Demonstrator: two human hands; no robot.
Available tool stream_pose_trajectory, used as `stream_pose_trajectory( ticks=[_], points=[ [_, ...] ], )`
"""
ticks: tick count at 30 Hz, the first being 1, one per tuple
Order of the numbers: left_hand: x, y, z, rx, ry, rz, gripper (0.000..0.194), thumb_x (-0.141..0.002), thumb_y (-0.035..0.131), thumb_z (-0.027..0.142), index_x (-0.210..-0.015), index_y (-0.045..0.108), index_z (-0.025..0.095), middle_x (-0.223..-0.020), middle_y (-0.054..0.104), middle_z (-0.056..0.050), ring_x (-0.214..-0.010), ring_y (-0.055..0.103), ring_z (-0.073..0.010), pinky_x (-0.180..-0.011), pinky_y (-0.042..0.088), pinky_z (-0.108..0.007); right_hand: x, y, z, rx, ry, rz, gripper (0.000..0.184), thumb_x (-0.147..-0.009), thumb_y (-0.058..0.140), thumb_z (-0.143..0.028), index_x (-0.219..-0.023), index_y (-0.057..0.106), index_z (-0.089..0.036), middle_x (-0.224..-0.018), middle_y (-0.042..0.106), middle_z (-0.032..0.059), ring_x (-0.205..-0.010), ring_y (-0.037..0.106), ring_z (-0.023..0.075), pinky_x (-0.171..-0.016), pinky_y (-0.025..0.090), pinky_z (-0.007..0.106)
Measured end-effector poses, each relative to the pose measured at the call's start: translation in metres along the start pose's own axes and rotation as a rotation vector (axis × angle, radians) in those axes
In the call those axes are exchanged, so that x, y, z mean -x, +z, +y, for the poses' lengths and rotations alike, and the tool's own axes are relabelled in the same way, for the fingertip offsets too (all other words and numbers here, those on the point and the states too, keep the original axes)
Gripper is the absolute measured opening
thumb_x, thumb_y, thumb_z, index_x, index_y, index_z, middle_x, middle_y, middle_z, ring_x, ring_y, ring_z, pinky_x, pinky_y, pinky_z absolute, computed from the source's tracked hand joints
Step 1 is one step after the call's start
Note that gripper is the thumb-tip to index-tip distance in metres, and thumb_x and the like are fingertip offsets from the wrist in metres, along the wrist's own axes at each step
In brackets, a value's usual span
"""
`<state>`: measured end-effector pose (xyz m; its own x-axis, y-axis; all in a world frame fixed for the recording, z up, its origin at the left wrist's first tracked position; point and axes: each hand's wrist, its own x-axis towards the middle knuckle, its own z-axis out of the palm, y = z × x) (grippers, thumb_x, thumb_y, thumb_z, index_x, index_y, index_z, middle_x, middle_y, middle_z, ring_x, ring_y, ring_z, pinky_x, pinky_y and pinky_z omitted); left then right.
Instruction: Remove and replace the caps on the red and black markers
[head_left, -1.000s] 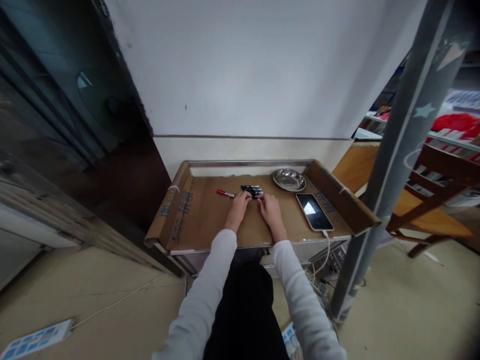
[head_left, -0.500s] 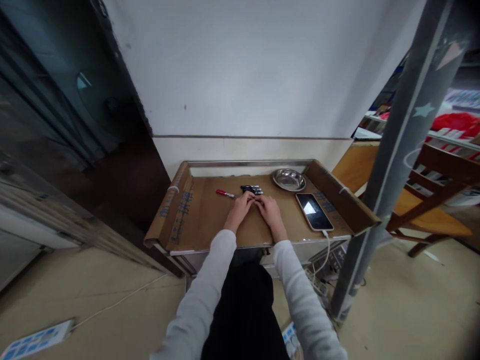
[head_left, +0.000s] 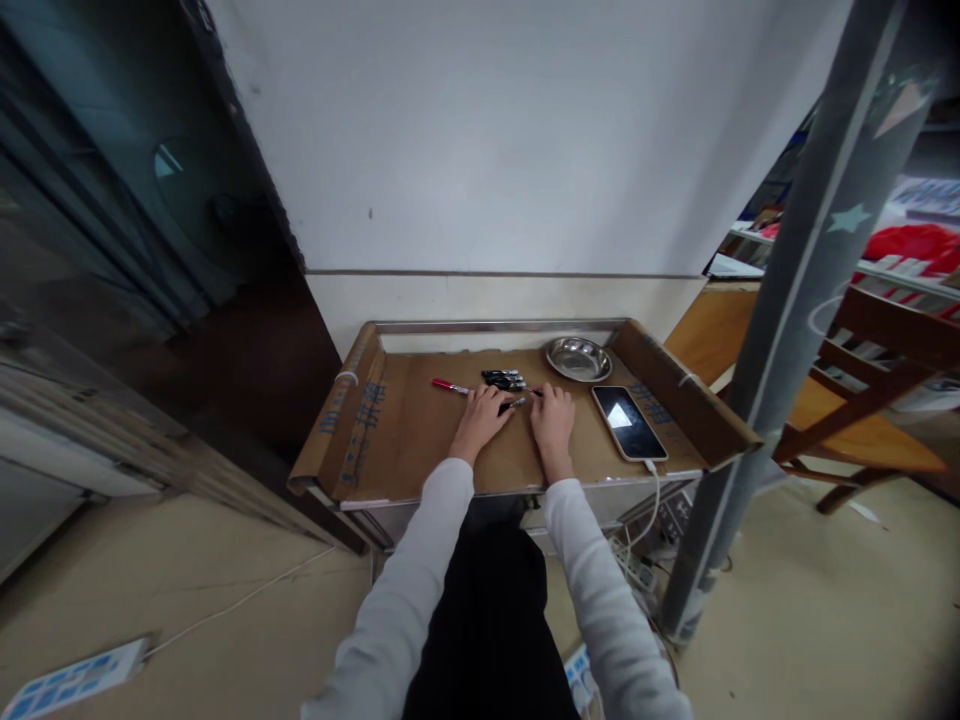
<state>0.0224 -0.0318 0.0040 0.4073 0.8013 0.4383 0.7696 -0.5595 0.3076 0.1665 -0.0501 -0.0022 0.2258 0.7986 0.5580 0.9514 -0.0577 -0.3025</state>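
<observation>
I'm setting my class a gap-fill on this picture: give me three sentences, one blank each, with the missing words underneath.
1. The hand nearer the phone is the person's ____ one.
2. The cable plugged into that phone is coloured ____.
3. The marker lying left of the black pens is mainly ____.

Missing words: right; white; red.

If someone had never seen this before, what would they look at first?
Probably the two hands, left and right, at the middle of the brown cardboard, just in front of some black markers. Next, maybe the bright red marker to the left of those, and the shiny metal dish at the back, towards the right.
</observation>
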Motion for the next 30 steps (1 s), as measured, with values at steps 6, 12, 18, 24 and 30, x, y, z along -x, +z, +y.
stream_pose_trajectory(
  ticks=[6,12,18,24,30],
  points=[
    [-0.001,0.0,0.0,0.011,-0.04,0.068,0.019,-0.087,0.047,0.032,-0.1,0.059,0.023,-0.099,0.057,-0.003,-0.097,0.049,-0.0186,-0.087,0.034,-0.035,0.0,-0.002,-0.001,0.014,0.029,-0.05,0.021,-0.088,0.039,-0.022,-0.095,0.057,-0.016,-0.093,0.058,0.0121,-0.087,0.046,0.0232,-0.074,0.029,0.033],
    [-0.001,-0.002,-0.001,0.058,-0.037,0.103,0.018,-0.087,0.048,0.024,-0.104,0.055,0.023,-0.106,0.054,-0.003,-0.102,0.051,-0.0157,-0.087,0.034,-0.031,0.0,-0.005,-0.004,0.0,-0.06,-0.077,0.02,-0.089,0.038,-0.022,-0.097,0.056,-0.018,-0.092,0.059,0.0091,-0.086,0.046,0.0214,-0.074,0.027,0.032],
    [-0.001,-0.006,0.001,0.061,-0.093,0.126,0.019,-0.089,0.045,0.023,-0.106,0.053,0.023,-0.108,0.057,-0.002,-0.102,0.051,-0.0149,-0.086,0.032,-0.031,0.0,-0.005,-0.004,0.008,-0.022,-0.053,0.022,-0.089,0.037,-0.022,-0.097,0.057,-0.017,-0.092,0.06,0.0095,-0.086,0.047,0.0218,-0.073,0.027,0.032],
    [0.0,-0.011,0.004,0.086,-0.07,0.101,0.018,-0.088,0.046,0.025,-0.105,0.054,0.024,-0.108,0.059,-0.001,-0.104,0.051,-0.0149,-0.087,0.031,-0.03,-0.002,-0.004,-0.003,-0.088,-0.118,-0.089,0.024,-0.09,0.038,-0.027,-0.098,0.059,-0.019,-0.091,0.062,0.009,-0.086,0.05,0.0224,-0.076,0.031,0.033],
    [0.001,-0.014,0.004,0.095,-0.118,0.143,0.019,-0.089,0.044,0.029,-0.104,0.055,0.024,-0.108,0.061,-0.002,-0.103,0.052,-0.0155,-0.088,0.03,-0.032,0.0,-0.007,-0.007,-0.394,-0.264,-0.15,0.035,-0.089,0.035,-0.023,-0.121,0.048,-0.019,-0.112,0.061,0.0088,-0.099,0.053,0.0203,-0.085,0.039,0.033]
  ],
)
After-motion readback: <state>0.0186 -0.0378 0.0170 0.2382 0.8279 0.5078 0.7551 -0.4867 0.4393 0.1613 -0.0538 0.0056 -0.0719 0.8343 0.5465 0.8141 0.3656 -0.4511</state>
